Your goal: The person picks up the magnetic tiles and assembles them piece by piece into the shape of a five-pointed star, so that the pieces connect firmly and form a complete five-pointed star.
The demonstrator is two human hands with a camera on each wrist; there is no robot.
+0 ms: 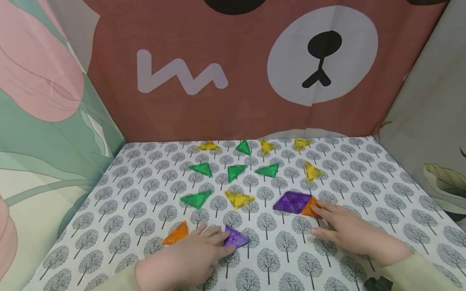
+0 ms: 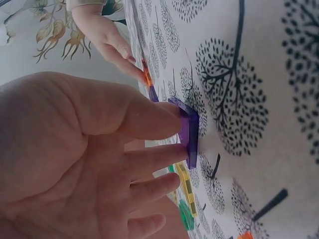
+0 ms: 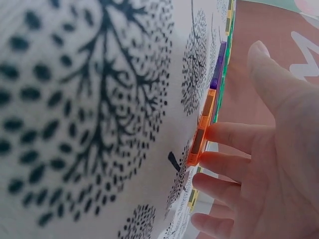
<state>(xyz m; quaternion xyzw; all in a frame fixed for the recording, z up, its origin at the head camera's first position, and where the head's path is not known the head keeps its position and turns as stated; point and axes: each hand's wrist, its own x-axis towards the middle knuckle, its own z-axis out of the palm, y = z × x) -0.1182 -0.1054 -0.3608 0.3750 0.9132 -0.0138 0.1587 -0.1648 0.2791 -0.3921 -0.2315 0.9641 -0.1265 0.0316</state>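
Note:
Two purple triangle tiles (image 1: 292, 202) and an orange triangle tile (image 1: 309, 208) lie edge to edge in a flat strip. Fingertips of my right hand (image 1: 347, 228) rest on the orange tile's outer edge, fingers straight and thumb held away. My left hand (image 1: 187, 258) has its thumb and index finger at a third purple triangle tile (image 1: 238, 238), pinching it near one corner. That tile sits close over the cloth, as the left wrist view shows its thin edge (image 2: 193, 142). Left of this hand lies another orange triangle tile (image 1: 177, 232).
Several green triangle tiles (image 1: 196, 199) and yellow triangle tiles (image 1: 240, 200) lie scattered in loose rows beyond the hands. Beneath is a tree-print cloth (image 1: 285, 278). A brown bear-print curtain (image 1: 219, 114) rises behind, with printed curtains at both sides.

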